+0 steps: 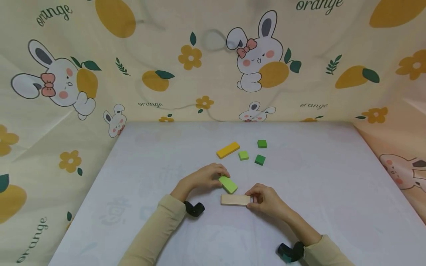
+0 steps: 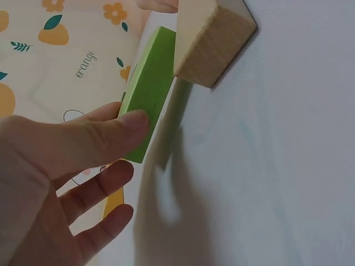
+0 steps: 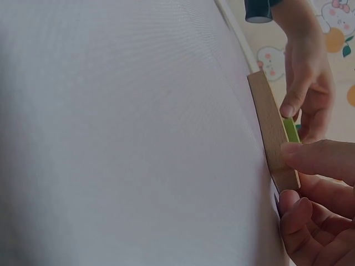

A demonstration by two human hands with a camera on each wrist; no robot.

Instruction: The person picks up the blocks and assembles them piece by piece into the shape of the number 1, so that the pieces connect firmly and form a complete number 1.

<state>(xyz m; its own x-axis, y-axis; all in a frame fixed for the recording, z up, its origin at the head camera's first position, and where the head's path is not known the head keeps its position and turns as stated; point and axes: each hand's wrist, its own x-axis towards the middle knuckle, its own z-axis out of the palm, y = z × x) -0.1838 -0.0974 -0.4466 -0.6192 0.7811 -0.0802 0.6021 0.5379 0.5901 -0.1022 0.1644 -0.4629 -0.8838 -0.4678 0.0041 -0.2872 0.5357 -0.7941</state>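
My left hand (image 1: pixel 207 176) pinches a light green block (image 1: pixel 228 184) between thumb and fingers, raised a little over the table in the left wrist view. Its near end points toward a plain wooden block (image 1: pixel 235 200), which lies flat, long side across. My right hand (image 1: pixel 266 199) grips that wooden block at its right end, thumb on the near side and fingers on the far side. In the right wrist view the wooden block (image 3: pixel 270 127) hides most of the green one (image 3: pixel 291 129). Whether the two blocks touch, I cannot tell.
Beyond the hands lie a long yellow block (image 1: pixel 227 150), a small light green block (image 1: pixel 243 155), a dark green block (image 1: pixel 260 159) and another green block (image 1: pixel 262 143). The white table (image 1: pixel 133 192) meets a patterned cloth (image 1: pixel 213 74) at the back and sides.
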